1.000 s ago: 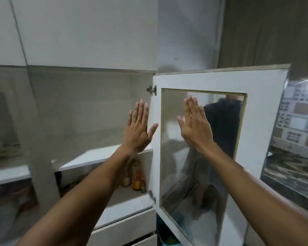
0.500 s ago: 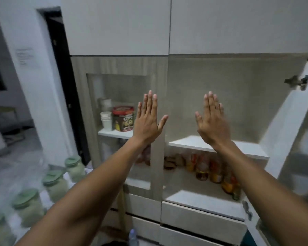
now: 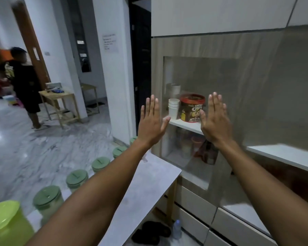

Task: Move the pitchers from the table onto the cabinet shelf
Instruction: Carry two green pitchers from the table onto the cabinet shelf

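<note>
Several clear pitchers with green lids (image 3: 48, 195) stand in a row along the left edge of the grey table (image 3: 146, 181); a bright lime-green pitcher (image 3: 5, 221) sits nearest at the bottom left. My left hand (image 3: 152, 121) and my right hand (image 3: 214, 119) are raised flat with fingers spread, palms facing the cabinet, holding nothing. They hover in front of the glass-fronted cabinet section (image 3: 199, 110). The open white cabinet shelf (image 3: 284, 155) lies to the right of my right arm.
Behind the glass, stacked white cups (image 3: 173, 108) and a red-lidded snack tub (image 3: 192, 107) rest on a shelf. A person (image 3: 24, 82) stands at far left beside a small wooden table (image 3: 59, 98). Dark slippers (image 3: 151, 231) and a bottle (image 3: 177, 228) lie under the table.
The view has swung left from the open cabinet door to the glass section and the table. More pitchers and the room beyond have come into view. Both hands stay raised and flat.
</note>
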